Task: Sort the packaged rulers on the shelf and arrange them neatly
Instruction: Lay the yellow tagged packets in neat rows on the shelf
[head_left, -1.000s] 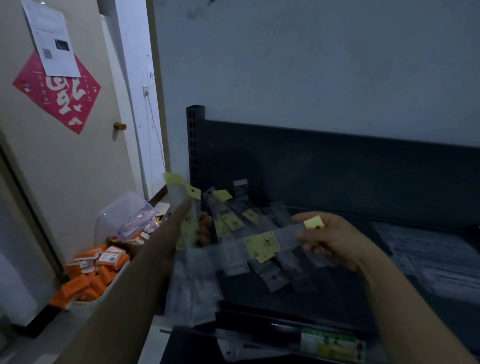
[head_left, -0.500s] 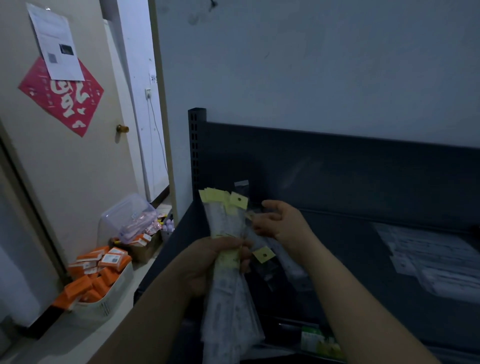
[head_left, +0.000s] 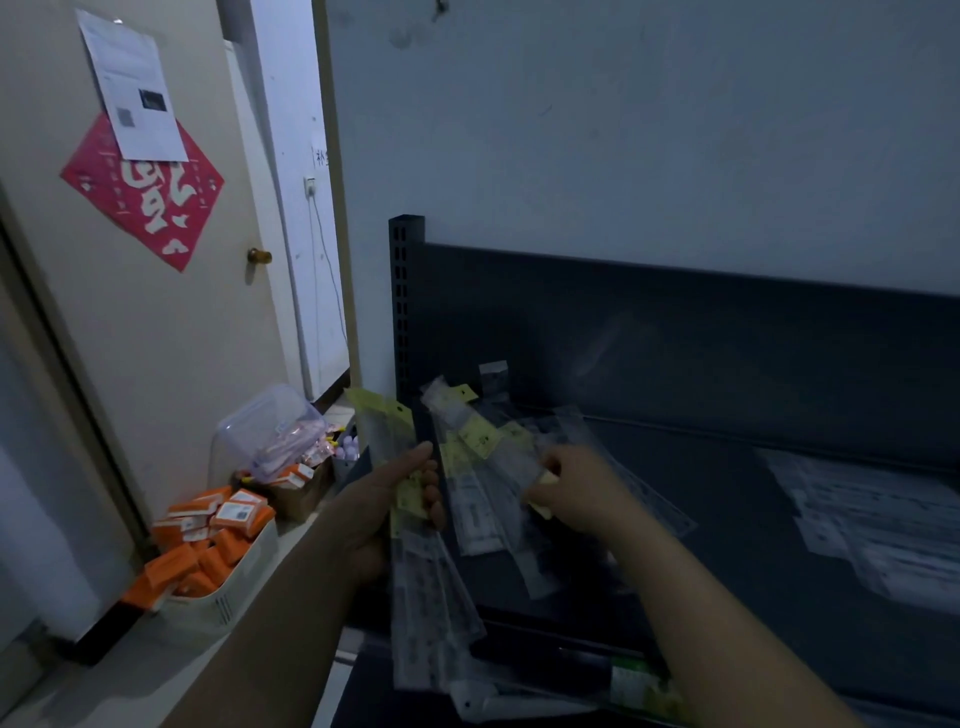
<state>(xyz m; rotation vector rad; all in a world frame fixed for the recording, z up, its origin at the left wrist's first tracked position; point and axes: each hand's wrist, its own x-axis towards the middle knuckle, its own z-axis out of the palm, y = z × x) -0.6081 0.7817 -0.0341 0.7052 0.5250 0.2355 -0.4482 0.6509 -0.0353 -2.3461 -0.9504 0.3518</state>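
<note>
Relative to half a second ago, the right hand (head_left: 579, 493) has drawn away from the top of the bundle and lies lower and further right, over the loose heap of clear-sleeved rulers (head_left: 478, 499) on the dark metal shelf (head_left: 727, 467). Its fingers are curled and pinch a yellow-tagged packet (head_left: 544, 479); motion blur hides the packet's outline. The left hand (head_left: 382, 506) grips a bundle of clear plastic ruler packets with yellow header tags (head_left: 431, 587), thumb across the front, tags uppermost, long ends fanning downward past the shelf's front edge. Bundle and heap stand just beside each other at the shelf's left end. Pale printed sheets (head_left: 872, 519) lie at the shelf's right. Floor, left: white bin (head_left: 228, 603) holding orange boxes (head_left: 208, 535); clear plastic tub (head_left: 270, 426).
</note>
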